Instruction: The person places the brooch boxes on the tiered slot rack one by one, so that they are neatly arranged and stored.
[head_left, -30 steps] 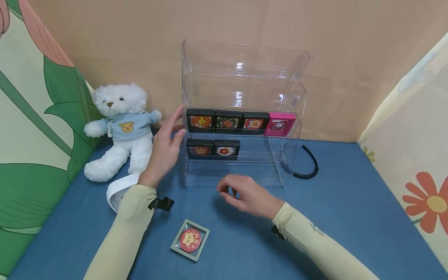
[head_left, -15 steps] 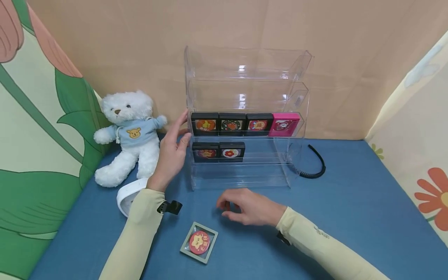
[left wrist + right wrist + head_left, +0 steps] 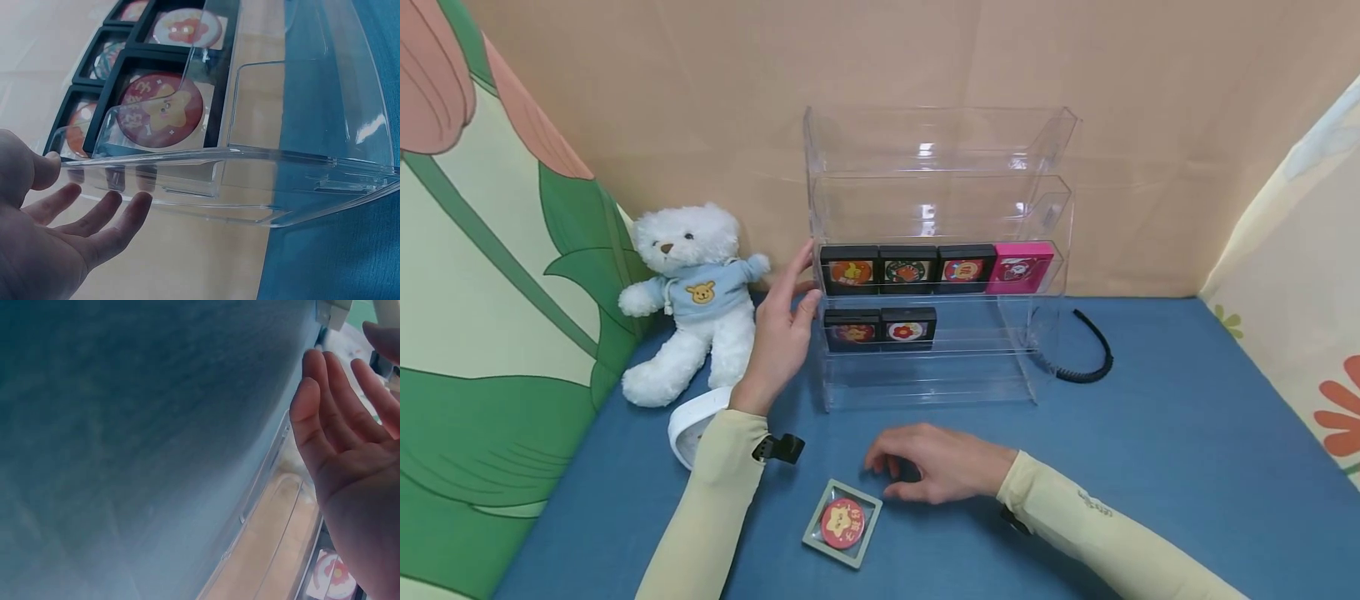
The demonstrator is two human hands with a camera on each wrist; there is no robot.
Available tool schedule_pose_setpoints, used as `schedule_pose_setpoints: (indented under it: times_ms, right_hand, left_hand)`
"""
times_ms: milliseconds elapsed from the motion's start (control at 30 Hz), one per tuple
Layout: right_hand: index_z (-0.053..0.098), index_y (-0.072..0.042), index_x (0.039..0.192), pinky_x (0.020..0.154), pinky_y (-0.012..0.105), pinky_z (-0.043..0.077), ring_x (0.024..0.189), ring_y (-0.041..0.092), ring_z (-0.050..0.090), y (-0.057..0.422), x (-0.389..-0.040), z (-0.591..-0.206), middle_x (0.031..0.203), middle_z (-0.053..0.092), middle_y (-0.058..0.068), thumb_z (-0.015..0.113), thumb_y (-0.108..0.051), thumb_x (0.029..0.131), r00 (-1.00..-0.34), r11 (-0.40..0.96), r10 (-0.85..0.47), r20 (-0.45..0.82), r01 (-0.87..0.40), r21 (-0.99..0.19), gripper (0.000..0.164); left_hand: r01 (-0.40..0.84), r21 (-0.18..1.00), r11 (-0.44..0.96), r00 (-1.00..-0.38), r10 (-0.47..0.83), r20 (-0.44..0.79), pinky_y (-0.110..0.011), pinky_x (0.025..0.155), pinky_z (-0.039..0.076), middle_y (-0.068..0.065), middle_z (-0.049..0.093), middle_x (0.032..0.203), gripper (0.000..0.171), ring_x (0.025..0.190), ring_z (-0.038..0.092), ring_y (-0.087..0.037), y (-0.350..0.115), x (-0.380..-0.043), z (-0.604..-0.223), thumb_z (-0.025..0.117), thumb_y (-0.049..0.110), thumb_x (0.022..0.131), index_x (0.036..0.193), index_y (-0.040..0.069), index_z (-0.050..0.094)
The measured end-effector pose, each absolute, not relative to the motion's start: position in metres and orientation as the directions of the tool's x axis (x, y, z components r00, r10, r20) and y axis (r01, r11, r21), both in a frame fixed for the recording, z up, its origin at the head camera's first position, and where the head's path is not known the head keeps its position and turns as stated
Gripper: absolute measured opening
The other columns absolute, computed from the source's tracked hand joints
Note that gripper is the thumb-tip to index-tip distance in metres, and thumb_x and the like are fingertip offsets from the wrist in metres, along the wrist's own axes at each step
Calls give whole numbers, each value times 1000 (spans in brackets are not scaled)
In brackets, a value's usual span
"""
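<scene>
My left hand (image 3: 780, 346) touches the left side of a clear tiered display rack (image 3: 928, 383). In the left wrist view the thumb (image 3: 45, 170) lies at the panel's edge and the fingers (image 3: 106, 219) reach along its outer face. My right hand (image 3: 947, 462) hovers low over the table in front of the rack, fingers loosely bent, holding nothing. Just left of its thumb lies a grey-green square frame (image 3: 870, 533) with a round red star badge (image 3: 842, 523) inside. Black framed badges (image 3: 850, 271) and a pink framed badge (image 3: 1021, 267) stand on one tier; two black framed badges (image 3: 880, 330) stand below.
A white teddy bear (image 3: 700, 292) in a blue hoodie sits left of the rack. Behind my left wrist is a white round-rimmed object (image 3: 688, 425), partly hidden. A black coiled cord (image 3: 1097, 358) lies right of the rack on the blue tablecloth (image 3: 1157, 433).
The head view has shifted, so the scene sits further right. My right hand has come nearer the grey-green frame, its thumb now close to the corner. My left hand stays at the rack's side.
</scene>
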State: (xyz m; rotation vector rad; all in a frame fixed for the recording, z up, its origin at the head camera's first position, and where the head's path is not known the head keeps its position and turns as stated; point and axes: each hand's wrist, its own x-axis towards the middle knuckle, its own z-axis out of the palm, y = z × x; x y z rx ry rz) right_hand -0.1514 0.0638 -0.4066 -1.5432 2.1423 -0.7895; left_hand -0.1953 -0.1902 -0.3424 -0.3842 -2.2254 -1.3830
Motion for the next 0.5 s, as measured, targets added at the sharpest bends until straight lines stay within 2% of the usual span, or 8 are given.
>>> schedule_pose_setpoints:
  times_ms: [500]
  right_hand:
    - [58,-21,136,75,17,49,91,1,56,56,-154,-407,123,60,-11,72,-35,95,-251,221,-967,-48,-727,-650,45]
  left_hand:
    - [481,760,436,-840,-18,542,-52,96,51,2,42,156,60,127,56,-28,-189,-195,-342,50,7,107,159,33,34]
